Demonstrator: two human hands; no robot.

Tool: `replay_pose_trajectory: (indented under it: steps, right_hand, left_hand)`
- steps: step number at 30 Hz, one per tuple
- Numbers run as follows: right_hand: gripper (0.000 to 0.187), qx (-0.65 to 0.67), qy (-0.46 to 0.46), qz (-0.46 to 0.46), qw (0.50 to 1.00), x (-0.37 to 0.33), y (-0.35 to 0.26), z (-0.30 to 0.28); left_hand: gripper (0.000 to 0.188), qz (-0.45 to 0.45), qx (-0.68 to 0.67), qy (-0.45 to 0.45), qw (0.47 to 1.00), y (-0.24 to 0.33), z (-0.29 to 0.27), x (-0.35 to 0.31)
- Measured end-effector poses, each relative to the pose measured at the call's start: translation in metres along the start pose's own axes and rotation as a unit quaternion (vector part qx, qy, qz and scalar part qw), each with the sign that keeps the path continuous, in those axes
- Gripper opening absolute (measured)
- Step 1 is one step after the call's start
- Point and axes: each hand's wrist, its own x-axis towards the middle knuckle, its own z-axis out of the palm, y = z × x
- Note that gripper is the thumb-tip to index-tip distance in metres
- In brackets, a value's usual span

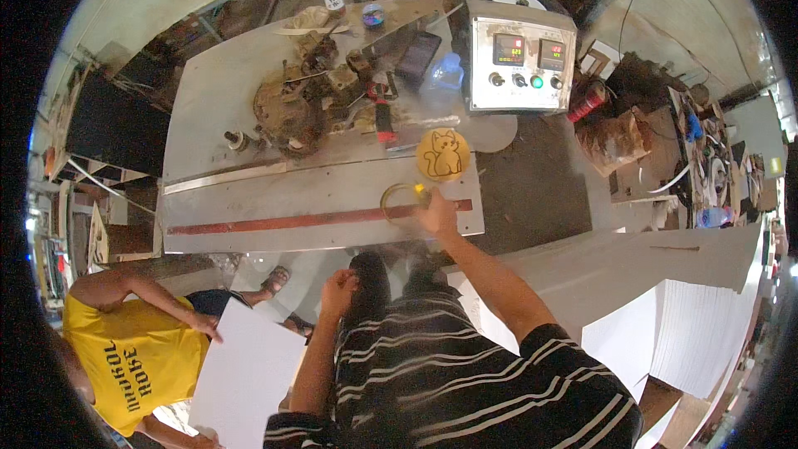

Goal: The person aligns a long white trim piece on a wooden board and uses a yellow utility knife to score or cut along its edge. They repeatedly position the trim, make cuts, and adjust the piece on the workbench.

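Thin yellowish ring, hollow, smooth-looking, above the red strip near the front edge of a pale, flat, smudged table. Right hand pinches its right side. Round tan disc, cat outline in dark line, just beyond. Left hand curled, fingertips drawn together, below the table edge, well apart from the ring.

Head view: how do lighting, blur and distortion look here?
Head view: fisheye distortion is strong, the table edges bowing outward inside a black rim; the panel of the control box shows bright white, while the area under the table's left side looks dim; the right hand and ring look slightly soft.
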Motion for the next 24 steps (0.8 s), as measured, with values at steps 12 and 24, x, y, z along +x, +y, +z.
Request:
replay_pose_trajectory:
  steps: [12,24]
  right_hand:
    - [0.076,0.05,0.233,0.24,0.941,0.071,0.022,-0.067]
    - [0.066,0.074,0.23,0.125,0.962,0.051,0.071,-0.057]
  left_hand:
    - [0.019,0.124,0.022,-0.074,0.989,0.137,0.007,0.093]
    - [0.087,0.311,0.431,-0.091,0.842,0.221,0.155,0.16]
